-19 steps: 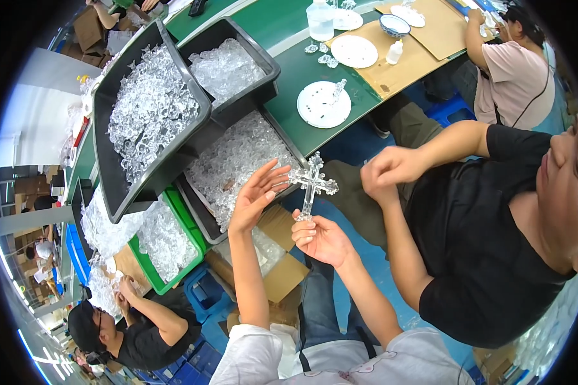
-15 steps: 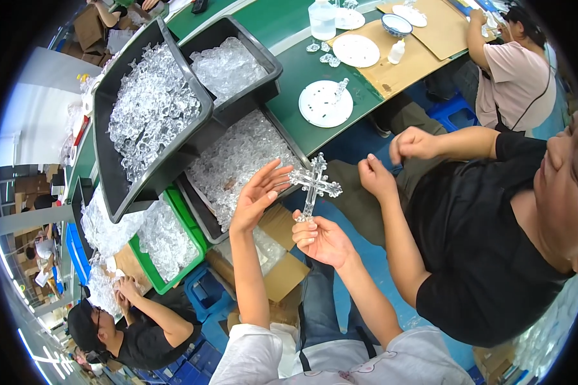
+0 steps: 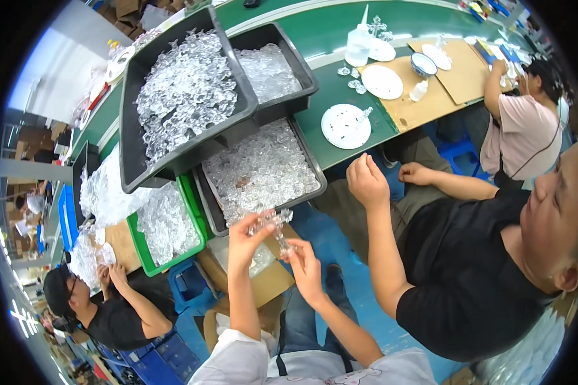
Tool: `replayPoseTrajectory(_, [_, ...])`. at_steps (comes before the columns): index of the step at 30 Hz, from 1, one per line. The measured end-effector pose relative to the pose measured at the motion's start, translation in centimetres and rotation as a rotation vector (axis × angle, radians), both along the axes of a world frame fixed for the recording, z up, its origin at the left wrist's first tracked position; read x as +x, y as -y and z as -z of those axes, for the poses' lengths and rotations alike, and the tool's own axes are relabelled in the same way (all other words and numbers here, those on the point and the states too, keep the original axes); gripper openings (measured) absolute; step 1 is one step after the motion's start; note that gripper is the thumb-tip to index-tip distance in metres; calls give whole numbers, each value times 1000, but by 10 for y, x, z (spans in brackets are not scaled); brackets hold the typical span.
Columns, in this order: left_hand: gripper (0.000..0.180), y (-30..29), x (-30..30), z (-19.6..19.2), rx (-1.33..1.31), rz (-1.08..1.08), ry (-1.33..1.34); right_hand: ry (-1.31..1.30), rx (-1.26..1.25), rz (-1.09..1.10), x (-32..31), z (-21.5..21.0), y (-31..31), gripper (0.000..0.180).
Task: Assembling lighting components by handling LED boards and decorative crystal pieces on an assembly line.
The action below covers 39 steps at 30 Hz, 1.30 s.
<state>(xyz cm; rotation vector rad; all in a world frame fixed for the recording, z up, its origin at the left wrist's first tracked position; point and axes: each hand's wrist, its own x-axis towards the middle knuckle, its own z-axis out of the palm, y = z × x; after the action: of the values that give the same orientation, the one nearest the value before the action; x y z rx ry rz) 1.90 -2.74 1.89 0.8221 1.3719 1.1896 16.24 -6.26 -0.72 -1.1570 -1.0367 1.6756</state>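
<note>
A clear plastic cross [image 3: 280, 239] with knobbed, ornate ends hangs between my two hands, tilted and slightly blurred. My left hand [image 3: 243, 244] pinches its upper part, the thumb lying across the front. At the lower end, my right hand [image 3: 307, 273] has its fingertips closed on the stem. Both hands are just in front of a low black bin [image 3: 317, 181] filled with small clear pieces. Below them is an open cardboard box [image 3: 273, 282] with a clear plastic bag in it.
A large black bin [image 3: 133, 128] of clear parts stands tilted over another black bin [image 3: 300, 94]. A green bin [image 3: 198, 218] is left of my hands. White plates [image 3: 345, 142] and bottles stand on the green table. Close on the right, a co-worker in black holds a hand [image 3: 368, 183] raised.
Both hands have come lower and left with the cross. My left hand, open beside it earlier, now grips it. The view has shifted, and the co-worker's hands on the right have moved apart.
</note>
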Motion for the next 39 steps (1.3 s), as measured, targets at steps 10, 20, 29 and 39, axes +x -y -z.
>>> replayPoseTrajectory(10, [25,145,57,64,-340,-159,167,106,-201,-228,76,38,131,26])
replayPoseTrajectory(20, [18,273,-27,239,-584,-606,-808,536,-368,-392,205,36,188,22])
replayPoseTrajectory(29, [26,241,-57,490,-698,-308,-861,848,-317,-157,301,132,200,17])
replayPoseTrajectory(39, [42,198,-90,546,-940,-62,-1024,961,-367,13,303,198,218,15])
